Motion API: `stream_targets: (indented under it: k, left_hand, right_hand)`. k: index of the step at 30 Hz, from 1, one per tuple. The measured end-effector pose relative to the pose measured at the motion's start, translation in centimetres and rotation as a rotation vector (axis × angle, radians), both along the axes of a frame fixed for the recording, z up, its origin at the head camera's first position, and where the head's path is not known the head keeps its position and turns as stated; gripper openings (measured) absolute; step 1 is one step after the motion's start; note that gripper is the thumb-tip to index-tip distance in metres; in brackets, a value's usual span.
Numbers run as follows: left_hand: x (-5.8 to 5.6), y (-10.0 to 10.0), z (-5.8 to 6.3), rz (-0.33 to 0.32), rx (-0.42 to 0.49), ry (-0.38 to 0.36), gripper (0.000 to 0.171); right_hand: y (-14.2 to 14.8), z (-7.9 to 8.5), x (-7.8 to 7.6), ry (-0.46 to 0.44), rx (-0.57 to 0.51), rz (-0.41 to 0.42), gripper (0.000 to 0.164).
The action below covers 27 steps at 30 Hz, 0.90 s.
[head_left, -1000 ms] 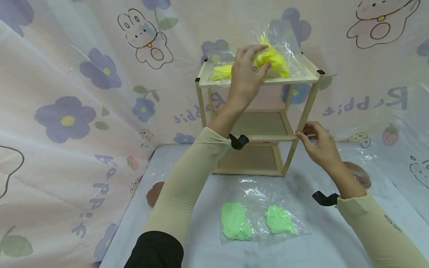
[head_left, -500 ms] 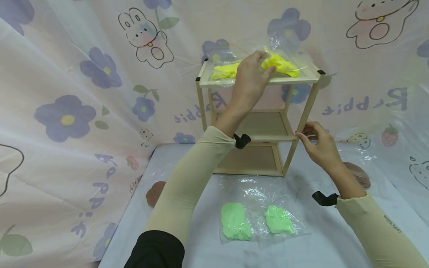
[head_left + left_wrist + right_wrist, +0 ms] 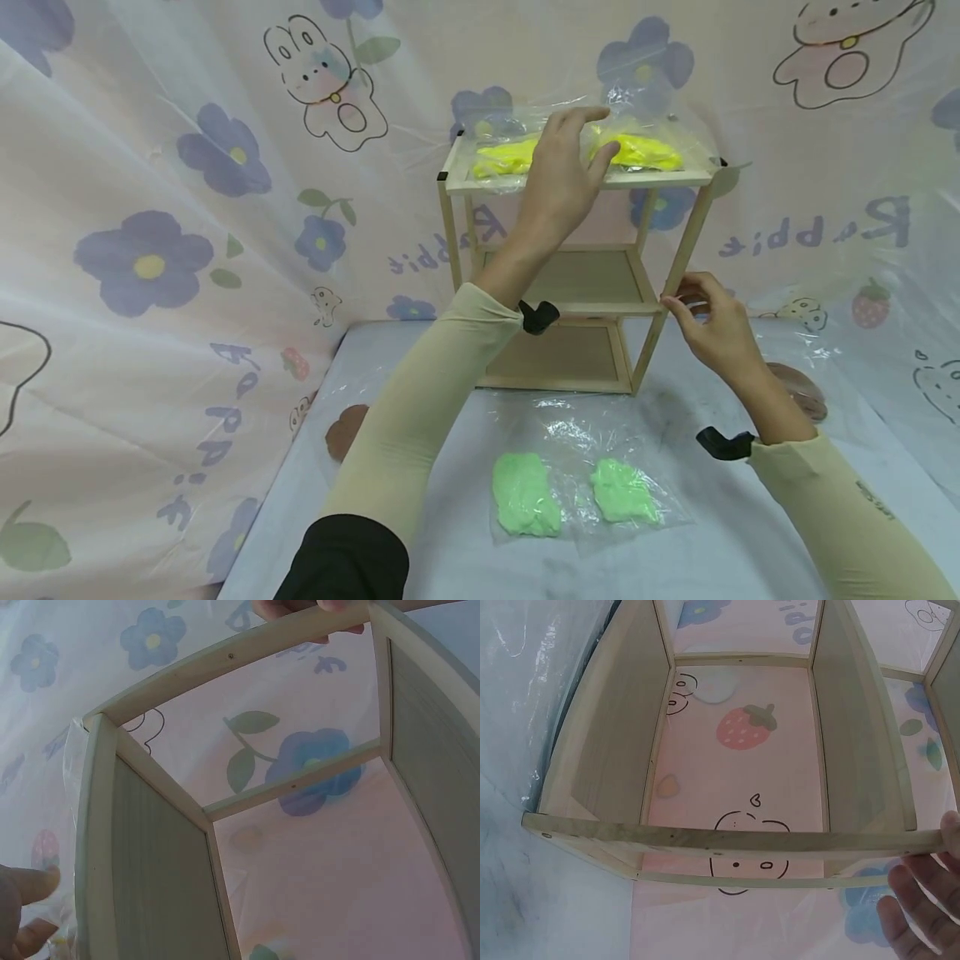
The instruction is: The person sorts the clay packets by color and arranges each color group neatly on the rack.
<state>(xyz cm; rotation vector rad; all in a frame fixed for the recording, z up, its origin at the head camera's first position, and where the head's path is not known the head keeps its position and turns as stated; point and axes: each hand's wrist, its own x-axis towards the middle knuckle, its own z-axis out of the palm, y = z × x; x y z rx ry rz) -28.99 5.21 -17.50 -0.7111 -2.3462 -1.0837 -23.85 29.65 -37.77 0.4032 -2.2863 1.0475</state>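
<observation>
Flower-print cloth [image 3: 150,400] backs a pale surface [image 3: 450,533]. Yellow lumps [image 3: 648,152] in clear plastic lie side by side on the top shelf [image 3: 652,180] of a wooden rack [image 3: 588,279]. They look light, soft, squashable; film likely slippery, so best held across a lump, not by the loose edge. Left grip [image 3: 558,179]: thumb and fingers apart beside the right-hand lump, contact unclear. Right grip [image 3: 712,321]: thumb and fingers pinch the front right post [image 3: 687,237]. Rack seems stiff, light, maybe tippy; posts suit holding. Bagged green lumps [image 3: 527,494] in front, brown lumps [image 3: 801,393] either side.
</observation>
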Motion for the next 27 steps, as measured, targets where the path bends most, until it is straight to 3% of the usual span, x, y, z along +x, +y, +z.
stream_targets:
  k: [7,13,20,27]
  left_hand:
    - [0.0,-1.4,-0.5,-0.157,0.157,0.084,0.043]
    - [1.1,-2.8,-1.3,-0.233,0.268,0.159,0.038]
    - [3.3,-4.5,-2.4,-0.285,0.32,0.22,0.032]
    - [5.0,-6.5,-4.3,-0.283,0.315,0.274,0.032]
  right_hand:
    - [-0.3,0.0,-0.2,-0.014,0.002,0.001,0.032]
    - [-0.4,0.0,-0.3,-0.019,0.004,0.008,0.032]
    - [-0.2,0.2,-0.3,-0.046,0.009,0.02,0.033]
    - [0.0,0.4,-0.1,-0.064,0.023,0.014,0.034]
